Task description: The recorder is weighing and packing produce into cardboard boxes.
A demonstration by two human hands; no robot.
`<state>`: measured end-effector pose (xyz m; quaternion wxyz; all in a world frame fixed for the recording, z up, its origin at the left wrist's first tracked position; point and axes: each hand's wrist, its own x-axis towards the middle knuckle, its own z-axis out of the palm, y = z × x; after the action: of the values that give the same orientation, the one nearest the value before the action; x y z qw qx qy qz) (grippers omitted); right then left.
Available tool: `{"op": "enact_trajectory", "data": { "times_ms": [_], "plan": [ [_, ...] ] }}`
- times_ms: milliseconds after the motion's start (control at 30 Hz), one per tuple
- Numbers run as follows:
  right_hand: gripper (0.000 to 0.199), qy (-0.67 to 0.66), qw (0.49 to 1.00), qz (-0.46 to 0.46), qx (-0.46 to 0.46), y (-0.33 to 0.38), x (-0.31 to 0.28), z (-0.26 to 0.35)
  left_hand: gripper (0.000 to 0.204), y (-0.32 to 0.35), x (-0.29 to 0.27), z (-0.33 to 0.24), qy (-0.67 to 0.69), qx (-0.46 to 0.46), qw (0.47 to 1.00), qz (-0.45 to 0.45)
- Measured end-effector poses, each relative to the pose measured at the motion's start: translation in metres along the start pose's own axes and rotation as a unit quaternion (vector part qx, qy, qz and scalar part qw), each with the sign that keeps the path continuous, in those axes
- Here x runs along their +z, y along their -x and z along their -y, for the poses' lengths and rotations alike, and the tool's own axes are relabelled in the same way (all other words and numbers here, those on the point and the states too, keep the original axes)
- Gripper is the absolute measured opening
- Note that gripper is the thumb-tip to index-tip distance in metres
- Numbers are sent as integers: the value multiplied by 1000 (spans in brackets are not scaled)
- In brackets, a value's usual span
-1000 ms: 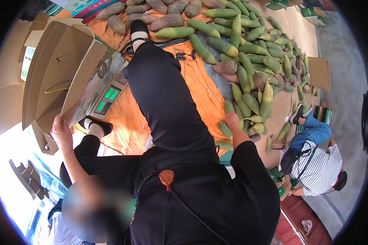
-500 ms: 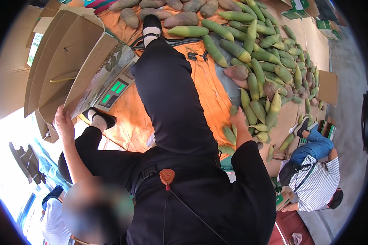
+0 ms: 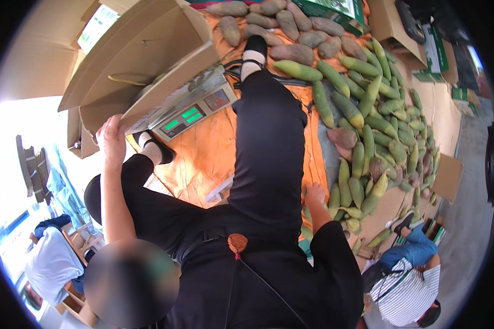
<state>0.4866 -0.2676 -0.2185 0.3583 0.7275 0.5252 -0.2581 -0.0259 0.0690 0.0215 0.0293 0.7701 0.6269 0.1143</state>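
Note:
At the left, my left hand (image 3: 111, 137) grips the lower edge of a tall open cardboard box (image 3: 173, 77), fingers curled over the rim. The box leans beside or on a scale (image 3: 200, 112) with green-lit displays; its contents are mostly hidden. My right hand (image 3: 314, 197) is low by my right leg, at the near left border of a pile of green radishes (image 3: 369, 143). Its fingers look curled together, but whatever they hold, if anything, cannot be made out. A long green radish (image 3: 344, 178) lies just to its right.
Reddish-brown roots (image 3: 293, 53) lie beyond my foot on an orange cloth (image 3: 203, 178). More cardboard boxes (image 3: 403, 33) stand at the far right. A person in a striped shirt (image 3: 403, 290) bends at the lower right; another person in a pale top (image 3: 52, 263) is at the lower left.
My view has turned, so the scene sits further right. My right hand has drawn back toward my body from the near radishes. The left hand keeps its hold on the box.

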Motion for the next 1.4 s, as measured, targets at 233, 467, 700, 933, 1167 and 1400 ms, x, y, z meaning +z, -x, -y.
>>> {"op": "enact_trajectory", "data": {
  "times_ms": [233,467,700,933,1167,1400],
  "plan": [
    [16,-59,996,54,-31,14,14,18,24,3,-5,-8,8,-16,1000,19],
    [35,-178,982,-68,14,12,-14,-24,20,12,-17,-19,21,8,1000,15],
    [53,-406,883,-233,38,5,-68,-51,23,10,-11,-13,38,12,999,4],
    [52,-714,600,-347,-101,38,-281,-7,22,8,-9,-6,38,-2,999,0],
    [47,-654,499,-438,-362,91,-460,30,21,5,-9,-8,48,-22,999,8],
    [44,-710,469,-249,-463,83,-528,134,21,4,-10,-7,42,-26,999,8]
  ]
}}
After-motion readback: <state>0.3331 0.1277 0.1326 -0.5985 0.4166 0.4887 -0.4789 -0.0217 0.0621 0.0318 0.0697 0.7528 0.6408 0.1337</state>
